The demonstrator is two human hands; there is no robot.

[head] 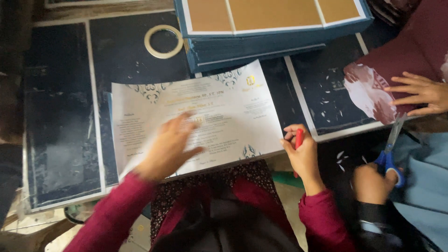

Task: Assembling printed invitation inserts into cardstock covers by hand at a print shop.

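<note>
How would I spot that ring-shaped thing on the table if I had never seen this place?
Start at the dark worktable and find the blue stack of cardboard-faced covers at its far edge. Just left of that stack, beyond the printed white sheet under the left hand, lies the roll of tape. It is the only pale, flat, round hoop; everything near it is rectangular.

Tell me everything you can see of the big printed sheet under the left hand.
The printed sheet is a wide white paper with rows of small text and blue-and-gold ornaments at its top corners and lower edge. It lies flat, slightly rotated, on the dark work surface, its top edge by the stack of blue boards. The left hand presses on its lower left; the right hand, holding a red pen, touches its right edge.
</note>
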